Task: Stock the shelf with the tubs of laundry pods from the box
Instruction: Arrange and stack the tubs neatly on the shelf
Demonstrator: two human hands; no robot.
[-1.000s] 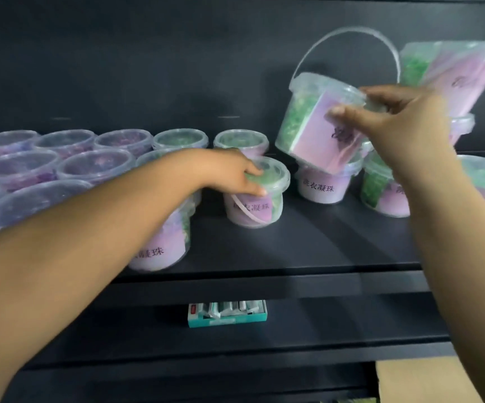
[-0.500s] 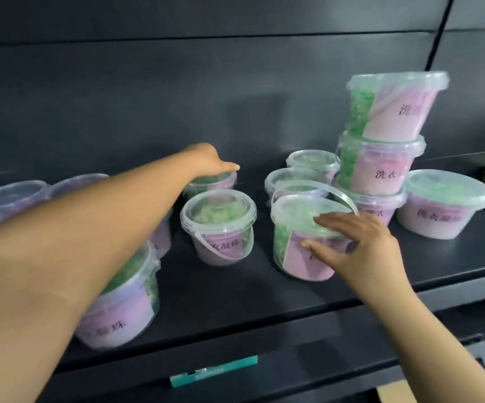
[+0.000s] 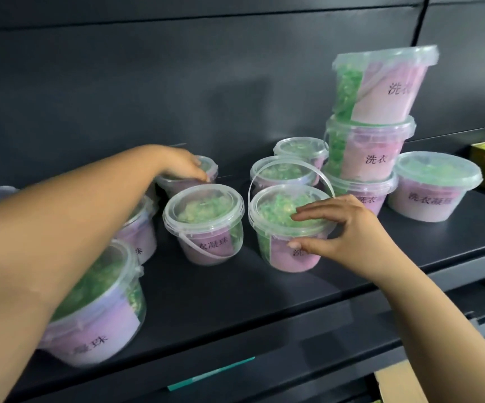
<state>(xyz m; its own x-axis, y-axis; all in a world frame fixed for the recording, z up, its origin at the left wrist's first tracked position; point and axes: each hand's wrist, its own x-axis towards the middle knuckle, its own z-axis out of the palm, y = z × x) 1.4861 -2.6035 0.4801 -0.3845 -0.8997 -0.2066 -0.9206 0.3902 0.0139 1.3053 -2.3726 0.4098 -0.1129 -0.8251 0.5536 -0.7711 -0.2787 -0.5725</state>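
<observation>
R hand (image 3: 349,231) grips front tub (image 3: 279,257), L hand (image 3: 181,165) rear tub (image 3: 210,169).

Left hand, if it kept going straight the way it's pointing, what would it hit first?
The left hand grips the rear tub. Beyond it, across a gap, it would probably meet the neighbouring tub to the right, though depth is unclear.
</observation>
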